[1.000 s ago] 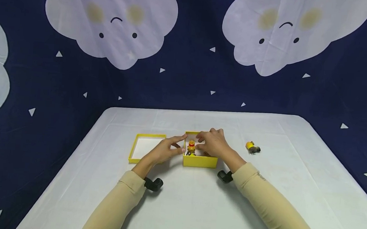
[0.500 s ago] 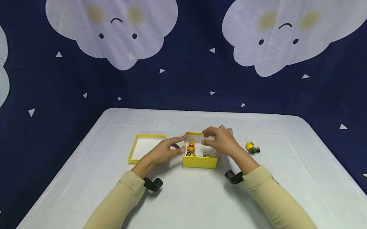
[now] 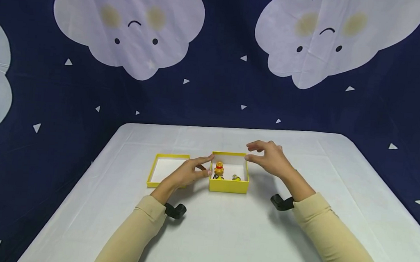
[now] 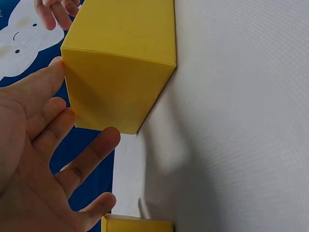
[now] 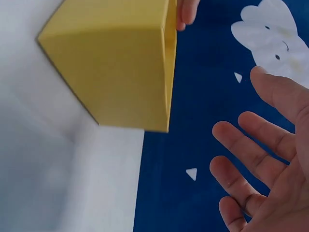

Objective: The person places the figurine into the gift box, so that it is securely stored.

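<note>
A yellow open-topped box (image 3: 228, 186) with a white inside stands on the table. In it are an orange bear figurine (image 3: 219, 168) with a red band, a small yellow item (image 3: 218, 177) with black parts below it, and a yellow minion-like figurine (image 3: 236, 177). My left hand (image 3: 188, 172) touches the box's left wall and rim with extended fingers; the left wrist view shows these fingertips against the yellow side (image 4: 113, 89). My right hand (image 3: 269, 157) is up beside the box's right rim. In the right wrist view its fingers (image 5: 241, 150) are spread, with nothing between them.
Left of the box lies a shallow yellow-edged lid (image 3: 169, 155), white inside, partly behind my left hand. A white cloth covers the table (image 3: 217, 230). Behind it hangs a dark blue curtain (image 3: 212, 106) with clouds.
My right hand has come out of the box and moved right, past its rim. It uncovers the minion-like figurine inside and now hides the toy on the table's right. My left hand stays put.
</note>
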`<state>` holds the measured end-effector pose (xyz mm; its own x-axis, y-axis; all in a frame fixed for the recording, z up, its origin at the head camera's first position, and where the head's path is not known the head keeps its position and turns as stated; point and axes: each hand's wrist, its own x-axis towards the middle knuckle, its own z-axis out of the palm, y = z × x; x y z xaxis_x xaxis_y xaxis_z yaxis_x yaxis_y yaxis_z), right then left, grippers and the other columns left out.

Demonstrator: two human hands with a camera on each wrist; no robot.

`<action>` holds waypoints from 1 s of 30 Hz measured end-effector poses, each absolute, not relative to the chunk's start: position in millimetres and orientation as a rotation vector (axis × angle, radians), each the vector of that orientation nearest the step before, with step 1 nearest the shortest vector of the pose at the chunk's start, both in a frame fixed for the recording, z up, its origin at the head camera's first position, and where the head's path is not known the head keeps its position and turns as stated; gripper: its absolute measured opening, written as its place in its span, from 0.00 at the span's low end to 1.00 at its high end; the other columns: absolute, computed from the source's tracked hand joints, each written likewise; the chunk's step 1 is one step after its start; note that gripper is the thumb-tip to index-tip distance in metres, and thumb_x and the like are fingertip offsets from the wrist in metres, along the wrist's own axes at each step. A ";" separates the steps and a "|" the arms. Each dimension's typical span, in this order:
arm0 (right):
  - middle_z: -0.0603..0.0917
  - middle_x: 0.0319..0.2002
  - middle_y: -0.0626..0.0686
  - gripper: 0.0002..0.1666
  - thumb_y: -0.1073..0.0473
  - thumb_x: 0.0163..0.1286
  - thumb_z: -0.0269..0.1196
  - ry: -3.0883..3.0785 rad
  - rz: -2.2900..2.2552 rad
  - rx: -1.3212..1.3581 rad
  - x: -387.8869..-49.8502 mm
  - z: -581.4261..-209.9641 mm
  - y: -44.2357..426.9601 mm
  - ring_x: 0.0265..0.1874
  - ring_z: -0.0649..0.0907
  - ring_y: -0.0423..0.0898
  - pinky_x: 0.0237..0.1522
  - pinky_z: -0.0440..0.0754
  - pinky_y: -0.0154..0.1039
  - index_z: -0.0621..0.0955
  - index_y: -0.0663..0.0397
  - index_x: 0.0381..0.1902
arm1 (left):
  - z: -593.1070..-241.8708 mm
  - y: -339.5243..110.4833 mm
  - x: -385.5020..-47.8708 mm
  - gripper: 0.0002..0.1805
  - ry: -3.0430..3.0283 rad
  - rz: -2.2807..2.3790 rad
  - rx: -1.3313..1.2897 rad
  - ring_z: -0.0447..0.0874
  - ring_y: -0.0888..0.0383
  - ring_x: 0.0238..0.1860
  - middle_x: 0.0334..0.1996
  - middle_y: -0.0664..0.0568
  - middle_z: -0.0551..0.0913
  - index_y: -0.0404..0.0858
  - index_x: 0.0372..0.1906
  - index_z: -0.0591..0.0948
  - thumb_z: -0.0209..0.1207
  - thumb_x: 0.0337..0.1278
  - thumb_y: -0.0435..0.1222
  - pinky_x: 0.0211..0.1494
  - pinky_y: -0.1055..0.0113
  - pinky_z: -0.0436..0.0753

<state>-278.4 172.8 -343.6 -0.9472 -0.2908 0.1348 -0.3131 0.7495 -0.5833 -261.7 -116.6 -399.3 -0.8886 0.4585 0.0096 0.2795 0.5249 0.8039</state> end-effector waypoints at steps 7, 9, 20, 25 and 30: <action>0.80 0.55 0.54 0.29 0.42 0.61 0.64 -2.911 1.014 0.422 -277.9 -341.7 196.6 0.56 0.72 0.55 0.54 0.67 0.57 0.77 0.44 0.58 | -399.2 -116.2 -261.1 0.32 2.565 1.304 0.603 0.76 0.50 0.58 0.72 0.58 0.62 0.56 0.70 0.63 0.59 0.61 0.44 0.67 0.44 0.67; 0.78 0.56 0.55 0.30 0.40 0.61 0.63 -2.920 1.015 0.396 -277.1 -341.9 202.6 0.57 0.71 0.57 0.52 0.70 0.57 0.76 0.44 0.59 | -398.6 -116.2 -260.7 0.32 2.568 1.303 0.598 0.76 0.51 0.58 0.71 0.58 0.62 0.59 0.69 0.63 0.59 0.61 0.44 0.67 0.45 0.67; 0.77 0.59 0.57 0.34 0.38 0.61 0.62 -2.941 0.991 0.334 -275.1 -348.0 230.7 0.59 0.71 0.59 0.53 0.70 0.60 0.74 0.48 0.61 | -397.9 -115.8 -258.9 0.33 2.567 1.297 0.591 0.76 0.50 0.57 0.72 0.57 0.61 0.52 0.71 0.62 0.58 0.62 0.43 0.66 0.45 0.68; 0.75 0.60 0.59 0.38 0.36 0.61 0.62 -2.951 0.979 0.324 -276.6 -354.2 243.7 0.60 0.71 0.59 0.54 0.70 0.60 0.72 0.50 0.62 | -398.8 -115.4 -259.4 0.32 2.564 1.298 0.580 0.76 0.52 0.57 0.72 0.58 0.61 0.56 0.70 0.63 0.58 0.62 0.43 0.65 0.47 0.69; 0.74 0.61 0.60 0.40 0.34 0.61 0.61 -2.952 0.980 0.327 -278.3 -361.1 256.2 0.60 0.70 0.60 0.54 0.70 0.60 0.71 0.52 0.63 | -399.5 -115.3 -259.7 0.32 2.568 1.299 0.576 0.76 0.53 0.56 0.71 0.59 0.62 0.56 0.70 0.63 0.58 0.62 0.43 0.63 0.48 0.71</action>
<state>-278.3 256.2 -361.1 -0.9781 -0.1927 0.0785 -0.2014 0.7817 -0.5903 -259.7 -115.3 -399.5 -0.9024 0.4307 -0.0076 0.2490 0.5359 0.8067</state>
